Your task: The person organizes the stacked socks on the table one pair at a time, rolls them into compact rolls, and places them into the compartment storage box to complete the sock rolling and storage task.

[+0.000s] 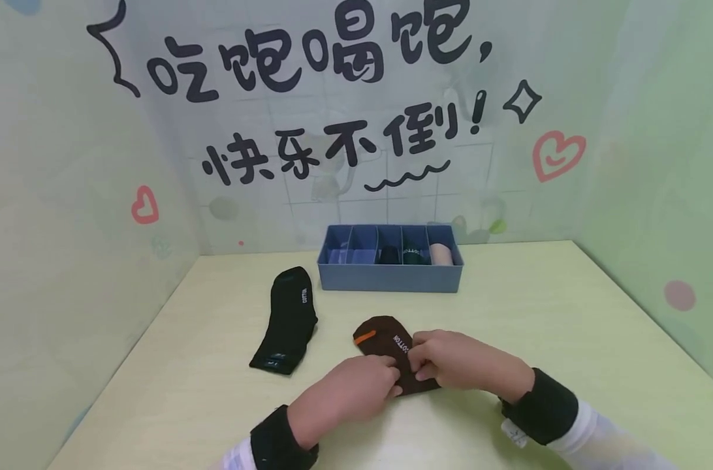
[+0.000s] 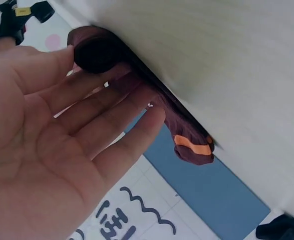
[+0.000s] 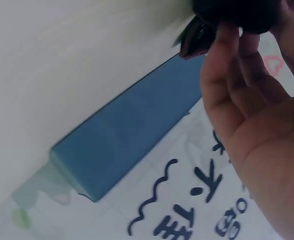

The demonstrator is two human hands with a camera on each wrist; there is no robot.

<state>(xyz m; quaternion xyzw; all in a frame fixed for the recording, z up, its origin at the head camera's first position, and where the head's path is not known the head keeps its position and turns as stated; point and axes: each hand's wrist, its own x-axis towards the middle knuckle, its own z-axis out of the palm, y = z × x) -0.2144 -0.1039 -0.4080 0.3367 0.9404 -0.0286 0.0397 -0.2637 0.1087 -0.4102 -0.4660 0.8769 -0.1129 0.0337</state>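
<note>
A dark brown sock (image 1: 382, 331) with an orange toe stripe and white lettering lies on the table, its toe towards the far left. At its near end, my left hand (image 1: 356, 385) holds the cuff on the left side between thumb and fingers. Opposite, my right hand (image 1: 459, 359) pinches the cuff with thumb and bent fingers. Seen from the left wrist, the sock (image 2: 179, 122) has a dark rounded bulge at the cuff, beside my thumb. The right wrist view shows only a dark part at the fingertips. A black sock (image 1: 288, 320) lies flat to the left.
At the back of the table (image 1: 538, 307) stands a blue divided box (image 1: 392, 279). Its right compartments hold a black roll (image 1: 388, 255), a dark green rolled sock (image 1: 414, 255) and a pale pink roll (image 1: 441, 254). Printed walls (image 1: 245, 215) enclose the table at the back and sides.
</note>
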